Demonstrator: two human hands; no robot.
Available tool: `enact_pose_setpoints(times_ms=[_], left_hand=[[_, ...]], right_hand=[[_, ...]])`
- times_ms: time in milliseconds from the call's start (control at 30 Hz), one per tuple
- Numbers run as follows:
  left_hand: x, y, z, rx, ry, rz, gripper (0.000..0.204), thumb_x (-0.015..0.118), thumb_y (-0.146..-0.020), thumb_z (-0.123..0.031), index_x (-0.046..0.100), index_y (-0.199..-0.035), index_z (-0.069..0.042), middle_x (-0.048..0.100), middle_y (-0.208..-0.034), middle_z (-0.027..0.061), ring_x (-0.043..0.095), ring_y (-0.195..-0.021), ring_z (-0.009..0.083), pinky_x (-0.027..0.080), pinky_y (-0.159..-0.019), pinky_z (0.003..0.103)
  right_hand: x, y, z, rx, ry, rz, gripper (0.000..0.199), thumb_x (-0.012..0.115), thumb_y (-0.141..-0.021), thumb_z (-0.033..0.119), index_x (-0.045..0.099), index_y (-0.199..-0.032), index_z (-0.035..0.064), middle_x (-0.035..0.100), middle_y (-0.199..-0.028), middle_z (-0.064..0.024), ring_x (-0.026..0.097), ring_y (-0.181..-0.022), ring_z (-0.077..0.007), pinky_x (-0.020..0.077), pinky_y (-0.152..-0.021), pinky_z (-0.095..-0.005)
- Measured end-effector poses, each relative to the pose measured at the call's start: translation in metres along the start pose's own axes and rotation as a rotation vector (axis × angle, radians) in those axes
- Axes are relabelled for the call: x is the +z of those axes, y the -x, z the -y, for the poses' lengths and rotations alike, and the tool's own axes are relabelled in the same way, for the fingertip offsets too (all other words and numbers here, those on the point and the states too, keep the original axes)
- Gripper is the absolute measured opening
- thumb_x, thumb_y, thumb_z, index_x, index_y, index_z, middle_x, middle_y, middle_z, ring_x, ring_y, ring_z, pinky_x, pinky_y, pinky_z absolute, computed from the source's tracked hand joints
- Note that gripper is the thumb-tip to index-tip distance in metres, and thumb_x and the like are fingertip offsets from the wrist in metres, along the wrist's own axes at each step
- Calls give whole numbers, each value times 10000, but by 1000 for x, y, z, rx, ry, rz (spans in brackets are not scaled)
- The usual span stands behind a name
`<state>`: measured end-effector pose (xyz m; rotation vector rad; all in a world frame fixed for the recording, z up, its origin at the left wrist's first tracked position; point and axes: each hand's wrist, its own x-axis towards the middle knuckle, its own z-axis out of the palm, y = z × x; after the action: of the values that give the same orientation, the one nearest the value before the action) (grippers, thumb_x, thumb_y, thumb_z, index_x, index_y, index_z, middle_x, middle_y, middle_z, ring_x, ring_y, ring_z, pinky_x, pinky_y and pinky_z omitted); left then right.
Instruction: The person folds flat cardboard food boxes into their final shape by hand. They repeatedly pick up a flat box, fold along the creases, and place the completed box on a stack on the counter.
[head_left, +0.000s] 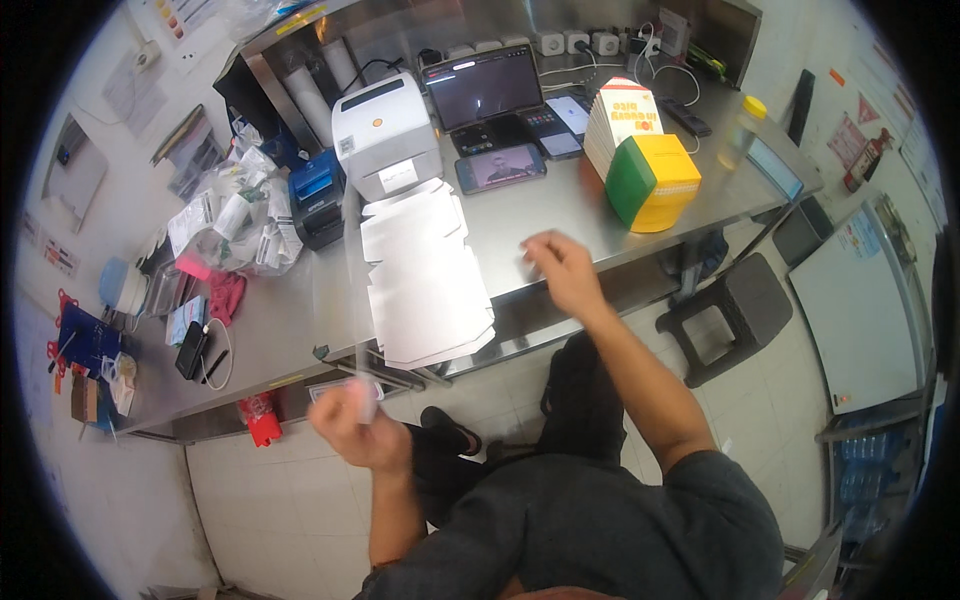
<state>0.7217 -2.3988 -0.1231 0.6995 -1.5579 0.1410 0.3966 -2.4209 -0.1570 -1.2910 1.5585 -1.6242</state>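
White flat cartons (425, 285) stacked on worktop (560, 215); right hand (562, 270) above, fingers loosely curled, empty. Left hand (358, 425) blurred, pinching small slip (366, 398); keep pinch firm.

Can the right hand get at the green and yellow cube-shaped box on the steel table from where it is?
Probably yes: the right hand hovers over bare steel table, and nothing stands between it and the green and yellow cube-shaped box.

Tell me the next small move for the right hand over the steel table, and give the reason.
Probably lower the right hand left onto the stack of flat white cartons. It hovers empty over bare steel table beside that stack, while the left hand is blurred below the edge.
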Motion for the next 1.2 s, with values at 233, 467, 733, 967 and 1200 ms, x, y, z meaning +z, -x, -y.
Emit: enact_pose_setpoints(times_ms=[233,467,733,967,1200], left_hand=[[5,57,-14,-7,37,420,438,705,-699,68,828,-1082,-105,654,-1069,50,566,-1011,288,459,-908,392],[-1,73,-26,-173,38,525,305,739,-776,14,764,-1072,-56,671,-1076,98,606,-1006,290,472,-890,410],[5,60,-25,-1312,895,133,46,655,-1042,-54,631,-1071,-29,710,-1032,78,677,-895,159,567,-835,305],[11,52,-32,-1346,1062,101,85,661,-1045,-37,630,-1119,-8,718,-1088,106,693,-958,181,610,-920,352],[12,66,-29,-1135,944,76,146,690,-1041,-45,632,-1160,15,709,-1108,117,691,-999,182,581,-915,338]], right_hand=[[56,90,52,227,-312,486,302,575,-1096,187,669,-1289,-25,715,-1069,-58,641,-878,-89,552,-791,-272],[76,108,60,375,-449,472,267,603,-1090,144,675,-1272,-38,646,-968,-22,651,-864,-89,553,-755,-256],[86,112,64,-224,-52,265,241,691,-1030,107,747,-1223,-27,654,-997,-86,685,-820,-173,560,-733,-302],[87,119,68,-370,188,276,194,729,-959,73,748,-1126,-24,674,-1012,-136,704,-869,-300,576,-756,-376],[88,114,71,-353,11,309,129,731,-953,54,723,-1042,-38,702,-1076,-158,723,-954,-326,585,-805,-371]])
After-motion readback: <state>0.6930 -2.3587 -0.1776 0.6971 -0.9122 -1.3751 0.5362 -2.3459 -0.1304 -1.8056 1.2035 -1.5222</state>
